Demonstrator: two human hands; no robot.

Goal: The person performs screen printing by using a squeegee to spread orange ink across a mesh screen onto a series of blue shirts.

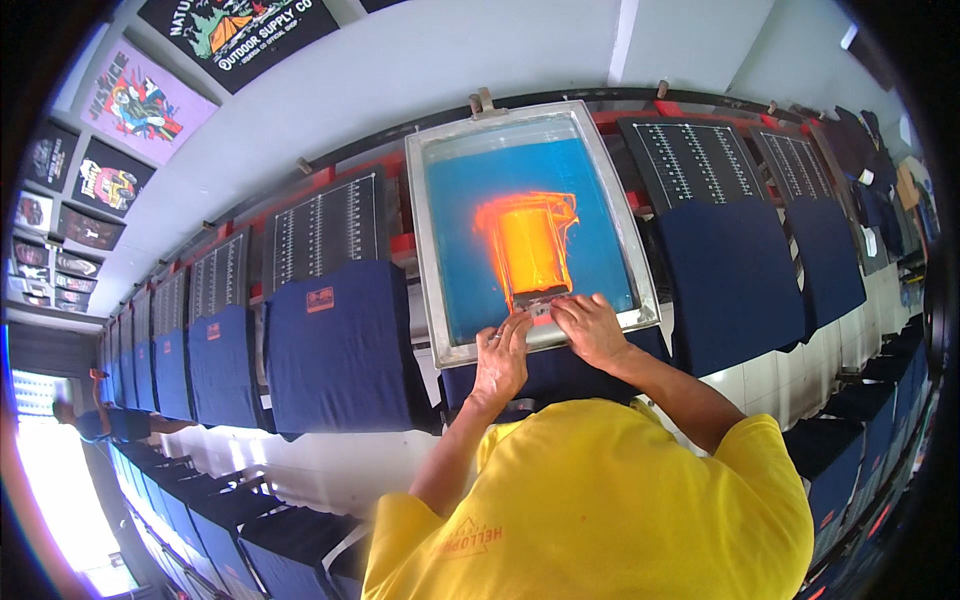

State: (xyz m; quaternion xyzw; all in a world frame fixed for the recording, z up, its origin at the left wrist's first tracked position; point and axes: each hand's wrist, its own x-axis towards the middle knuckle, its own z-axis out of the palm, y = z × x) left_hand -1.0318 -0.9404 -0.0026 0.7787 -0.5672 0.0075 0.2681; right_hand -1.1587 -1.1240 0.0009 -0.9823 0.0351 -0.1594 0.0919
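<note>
Centre frame, the left hand [500, 360] and right hand [590, 328] clamp the squeegee [540, 303], pressing orange ink [527, 245] through the aluminium-framed printing screen [430, 240] lying flat on a navy shirt [555, 372].

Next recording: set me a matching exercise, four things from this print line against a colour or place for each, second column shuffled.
Things:
1. Printing screen
2. Ink patch
3. Squeegee
4. Navy shirt with a small orange print

Descriptions:
A. orange, spread over the middle of the mesh
B. on the board left of the screen
C. metal-framed, with blue mesh
D. under both hands, left hand and right hand, at the screen's near edge

Pairs: 1-C, 2-A, 3-D, 4-B
</note>
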